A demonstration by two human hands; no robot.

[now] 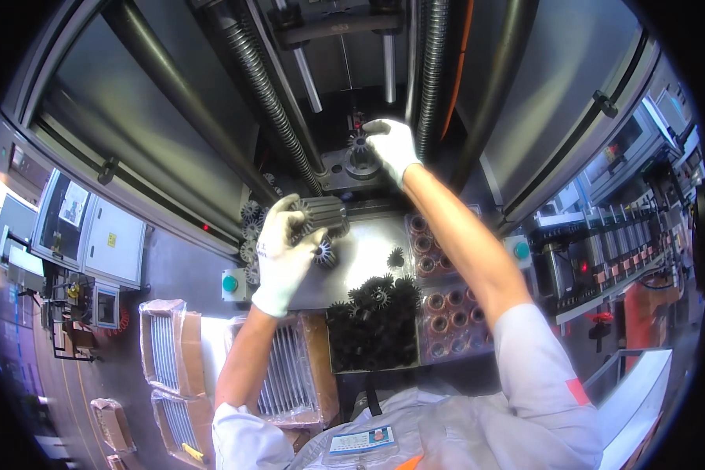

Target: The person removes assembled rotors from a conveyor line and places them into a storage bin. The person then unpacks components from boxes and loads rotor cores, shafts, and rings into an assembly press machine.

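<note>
My left hand [280, 247], in a white glove, closes its fingers around the near end of a dark finned metal core [325, 215] lying on its side. A small toothed ring [324, 252] is beside its thumb. My right hand [390, 147], also gloved, reaches to a round steel fixture [361, 163] under the press. Its bent fingers are at a toothed piece [359, 142] on top of that fixture. The glove hides the fingertips, so I cannot tell whether they grip it.
A bin of black toothed rings [374, 325] stands near me, with a loose ring [395, 257] behind it. Trays of copper-coloured rings [456, 317] lie to the right. Green buttons [229, 283] flank the table. Boxes of metal rods [286, 368] stand lower left. Steel columns [309, 82] rise behind.
</note>
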